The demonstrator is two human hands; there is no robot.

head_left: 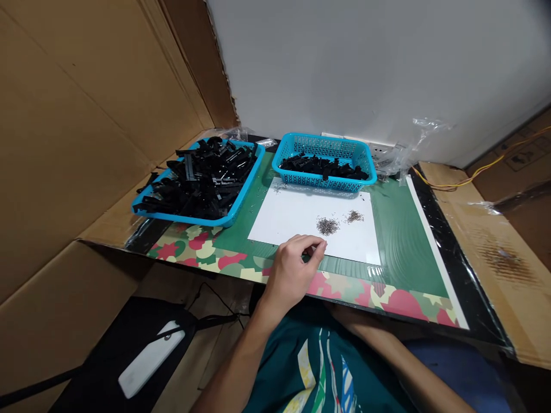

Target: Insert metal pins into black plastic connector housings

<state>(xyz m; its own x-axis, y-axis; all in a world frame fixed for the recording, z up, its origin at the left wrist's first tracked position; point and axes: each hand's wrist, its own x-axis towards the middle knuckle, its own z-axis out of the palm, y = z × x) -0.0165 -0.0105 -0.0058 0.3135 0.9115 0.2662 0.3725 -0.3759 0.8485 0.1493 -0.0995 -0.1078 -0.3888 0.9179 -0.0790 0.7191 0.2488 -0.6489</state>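
My left hand (297,267) is over the front edge of a white sheet (288,212). Its thumb and index fingertip are pressed together, and whatever they may hold is too small to make out. Just beyond the fingertips lies a pile of tiny dark metal pieces (328,226); a smaller, browner pile (354,216) sits to its right. A few more tiny pieces (278,188) are scattered at the sheet's far left corner. My right forearm (379,338) reaches under the table's front edge, which hides the fingers of that hand.
A blue tray (235,215) heaped with black plastic parts (202,178) stands at the left. Behind the sheet is a blue basket (365,166) with more black parts (322,166). Cardboard (86,115) walls the left side. Clear plastic bags and a yellow cable (482,169) lie at the right.
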